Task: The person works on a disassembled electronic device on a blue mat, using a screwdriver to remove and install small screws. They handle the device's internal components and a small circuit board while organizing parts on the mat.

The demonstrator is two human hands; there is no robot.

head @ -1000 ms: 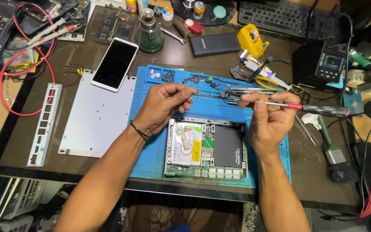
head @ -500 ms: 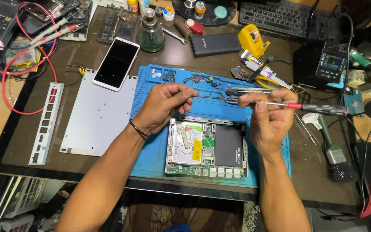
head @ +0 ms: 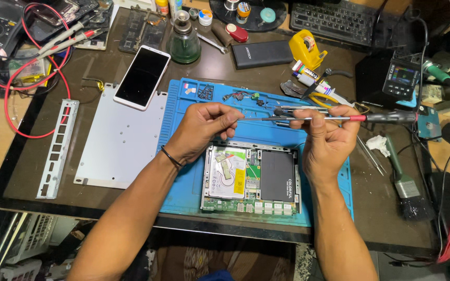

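My right hand (head: 325,136) grips a long thin screwdriver (head: 386,117) with a red and black handle, held level above the blue work mat (head: 183,171). My left hand (head: 201,129) pinches the tip end of its metal shaft. Below both hands lies an opened small computer chassis (head: 251,178) with a black drive, a green board and a white-labelled part inside.
A grey metal cover plate (head: 118,143) and a slotted bracket (head: 57,148) lie left of the mat. A white phone (head: 141,76), glass bottle (head: 184,44), black power bank (head: 261,54), yellow tape (head: 306,49), keyboard (head: 334,20), brush (head: 404,179) and red cables (head: 14,93) surround the area.
Both hands stay above the chassis; the screwdriver has shifted slightly and the left fingers now sit on the shaft's tip end.
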